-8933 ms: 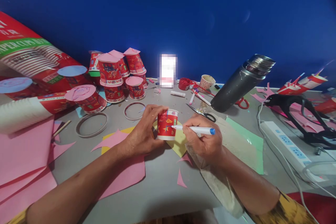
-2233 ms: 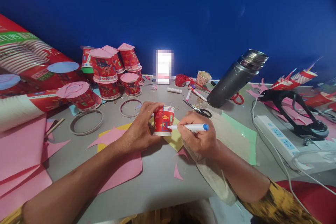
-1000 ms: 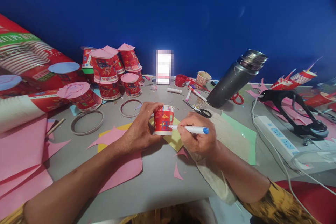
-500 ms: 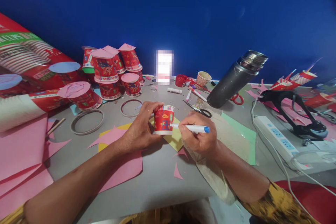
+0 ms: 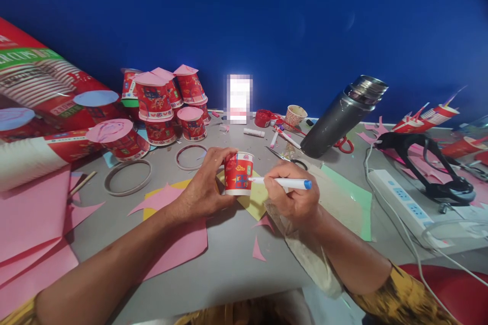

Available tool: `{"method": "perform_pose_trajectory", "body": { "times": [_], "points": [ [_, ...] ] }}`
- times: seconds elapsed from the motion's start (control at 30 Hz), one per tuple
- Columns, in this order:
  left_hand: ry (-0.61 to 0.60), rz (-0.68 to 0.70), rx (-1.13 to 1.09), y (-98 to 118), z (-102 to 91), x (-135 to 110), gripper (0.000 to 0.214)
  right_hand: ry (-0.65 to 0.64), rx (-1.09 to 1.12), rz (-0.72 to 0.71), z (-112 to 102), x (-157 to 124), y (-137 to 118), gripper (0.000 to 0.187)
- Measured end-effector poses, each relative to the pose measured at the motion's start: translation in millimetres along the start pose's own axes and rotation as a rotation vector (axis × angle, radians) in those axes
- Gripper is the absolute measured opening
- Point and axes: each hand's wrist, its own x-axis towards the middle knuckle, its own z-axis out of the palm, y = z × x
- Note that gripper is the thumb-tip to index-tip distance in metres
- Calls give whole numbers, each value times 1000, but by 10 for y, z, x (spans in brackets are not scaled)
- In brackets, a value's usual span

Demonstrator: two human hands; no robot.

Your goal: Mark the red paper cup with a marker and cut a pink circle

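Observation:
A red paper cup (image 5: 237,168) with gold print and a blue window-like drawing is gripped by my left hand (image 5: 204,180), thumb low and fingers at the upper left side. My right hand (image 5: 293,192) pinches a white marker (image 5: 284,182) with a blue end, its tip pointing left at the cup's right side. Whether the tip touches the cup I cannot tell. Beneath the cup lies a yellow paper sheet (image 5: 254,204). Pink paper (image 5: 179,244) extends under my left forearm, and a beige cloth (image 5: 305,249) is under my right wrist.
Red cups with pink paper tops (image 5: 154,96) are stacked at back left, near tape rings (image 5: 127,177). A dark thermos (image 5: 343,117), scissors (image 5: 299,163) and a white power strip (image 5: 404,203) with cables are on the right. A bright blurred screen (image 5: 239,99) stands behind.
My right hand and the marker have shifted slightly to the right. My left hand still holds the cup in nearly the same place.

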Motion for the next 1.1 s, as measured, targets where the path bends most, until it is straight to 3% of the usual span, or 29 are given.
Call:
{"method": "perform_pose_trajectory", "body": {
  "times": [0.3,0.47,0.57,0.8,1.1],
  "points": [
    [1,-43,-23,22,6,-3,74,-26,40,-28,11,17,-21,14],
    [8,-78,-53,8,15,-15,74,-8,43,26,-13,8,-15,13],
    [-3,-54,-18,-4,12,-11,75,-4,87,31,-2,-2,-23,13],
    [-58,25,21,30,5,-2,70,-66,135,-103,71,-8,-42,11],
    [-51,19,18,18,-4,-1,69,-103,112,-104,75,-17,-44,12]
  ]
}}
